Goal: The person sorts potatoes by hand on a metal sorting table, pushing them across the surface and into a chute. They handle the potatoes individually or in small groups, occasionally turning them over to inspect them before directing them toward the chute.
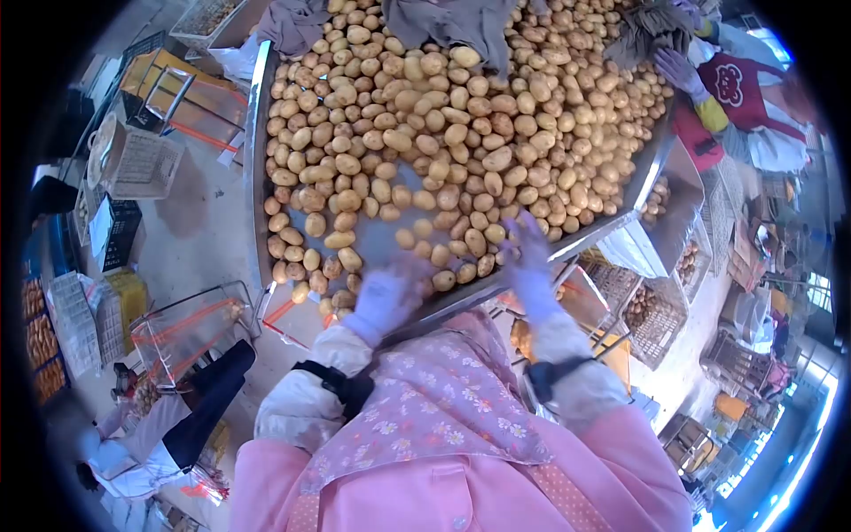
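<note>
A broad heap of potatoes (425,142) covers a metal sorting table (381,235) in front of me. My left hand (390,293), in a pale lavender glove, is at the near edge among a few potatoes. Motion smears its fingers, so I cannot make out whether it holds one. My right hand (529,253), gloved alike, reaches over the near rim to the right, its fingers apart beside the closest potatoes. No potato shows in its grasp. Grey cloths (461,27) lie over the far part of the heap.
A co-worker's gloved hand (681,73) rests by the table's far right side. Plastic crates (146,164) stand on the floor at left, and a crate of potatoes (651,324) is at right. A metal-framed cart (195,332) stands left of me, near another person (151,443).
</note>
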A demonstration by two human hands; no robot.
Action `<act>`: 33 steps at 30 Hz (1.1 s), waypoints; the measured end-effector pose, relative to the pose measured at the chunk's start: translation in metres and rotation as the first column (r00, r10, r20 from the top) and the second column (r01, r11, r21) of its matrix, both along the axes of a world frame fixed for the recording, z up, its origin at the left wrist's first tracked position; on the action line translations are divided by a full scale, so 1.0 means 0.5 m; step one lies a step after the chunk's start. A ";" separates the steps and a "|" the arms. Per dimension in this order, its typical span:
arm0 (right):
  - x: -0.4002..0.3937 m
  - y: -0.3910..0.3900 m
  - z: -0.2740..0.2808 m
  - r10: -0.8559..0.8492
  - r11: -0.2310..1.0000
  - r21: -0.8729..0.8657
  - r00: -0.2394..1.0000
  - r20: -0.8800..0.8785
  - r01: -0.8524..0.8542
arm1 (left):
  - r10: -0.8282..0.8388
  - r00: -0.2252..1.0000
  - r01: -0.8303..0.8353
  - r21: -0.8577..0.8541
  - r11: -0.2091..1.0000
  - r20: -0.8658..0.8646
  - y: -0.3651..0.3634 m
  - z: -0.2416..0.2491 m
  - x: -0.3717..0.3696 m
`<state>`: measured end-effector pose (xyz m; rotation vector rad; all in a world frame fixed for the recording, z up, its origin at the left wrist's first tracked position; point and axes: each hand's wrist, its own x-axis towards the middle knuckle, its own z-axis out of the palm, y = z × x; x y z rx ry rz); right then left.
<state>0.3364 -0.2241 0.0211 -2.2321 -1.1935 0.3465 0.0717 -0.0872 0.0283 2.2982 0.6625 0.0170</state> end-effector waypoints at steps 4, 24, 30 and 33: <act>-0.180 0.162 -0.017 0.281 0.890 -0.422 0.936 0.214 -0.171 | -0.200 0.974 0.181 0.172 0.968 0.104 0.005 -0.009 -0.033; 0.015 0.176 -0.011 0.864 0.480 -0.291 0.503 -0.008 -0.828 | 0.420 0.907 -0.402 0.274 0.874 -0.010 0.166 -0.054 -0.050; -0.102 0.138 0.071 0.625 0.587 -0.702 0.777 0.076 -0.403 | -0.104 0.994 0.102 0.041 0.994 0.041 0.044 -0.034 -0.128; -0.124 0.072 0.029 0.807 0.562 -0.304 0.590 0.000 -0.769 | -0.027 0.999 0.020 0.151 0.988 0.042 0.082 -0.006 -0.173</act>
